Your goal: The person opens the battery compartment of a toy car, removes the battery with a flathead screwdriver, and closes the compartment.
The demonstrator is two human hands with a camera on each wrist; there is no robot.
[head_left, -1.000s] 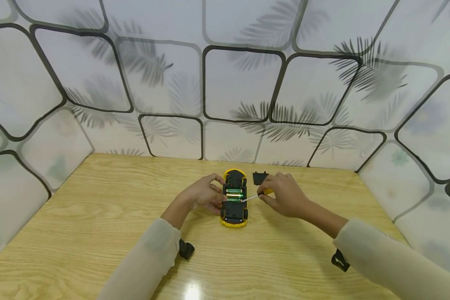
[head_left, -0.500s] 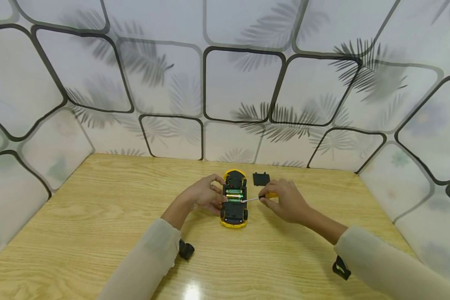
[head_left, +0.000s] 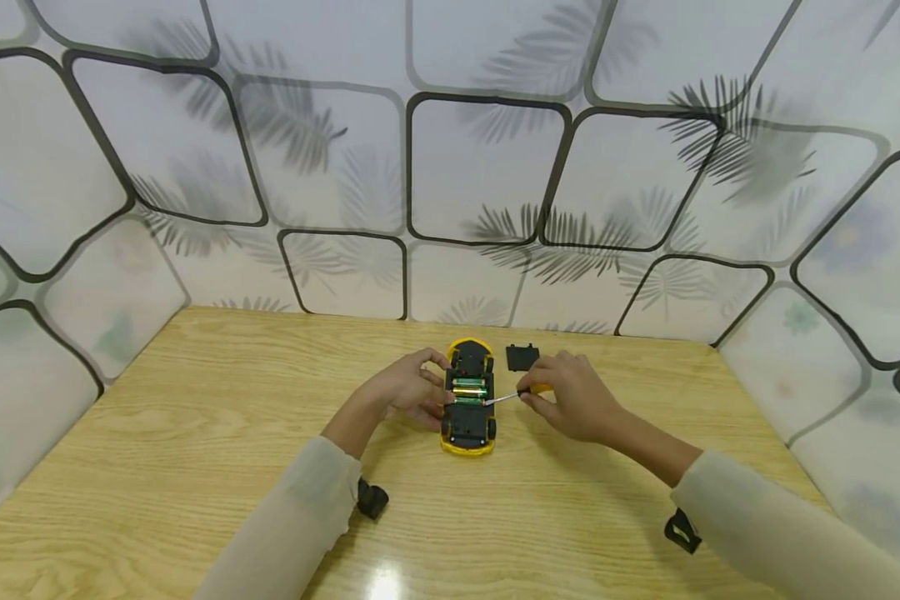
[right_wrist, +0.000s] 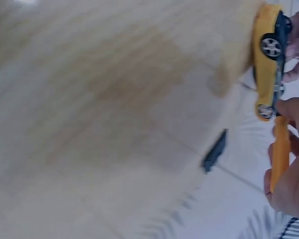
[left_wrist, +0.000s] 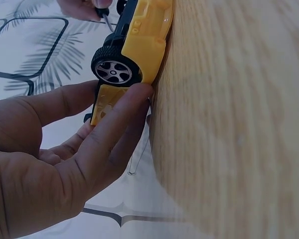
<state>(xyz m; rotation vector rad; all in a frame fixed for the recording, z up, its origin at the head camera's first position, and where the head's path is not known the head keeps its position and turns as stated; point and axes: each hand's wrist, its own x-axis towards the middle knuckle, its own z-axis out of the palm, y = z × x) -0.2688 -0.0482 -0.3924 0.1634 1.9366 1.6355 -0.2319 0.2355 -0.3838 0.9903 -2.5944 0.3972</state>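
Observation:
A yellow toy car lies upside down on the table, its black underside up. Several green batteries sit side by side in its open compartment. My left hand holds the car by its left side; in the left wrist view its fingers grip the yellow body beside a wheel. My right hand grips a screwdriver with a yellow handle. The screwdriver's metal shaft reaches left, its tip at the right end of the nearest battery.
A black battery cover lies on the wooden table, right of the car and just beyond my right hand. The patterned wall rises behind the table's back edge. Black wrist straps show below both sleeves.
My right hand has shifted slightly away from the battery cover, which now shows more fully. The screwdriver's tip stays near the same battery end. The left hand and car have hardly moved.

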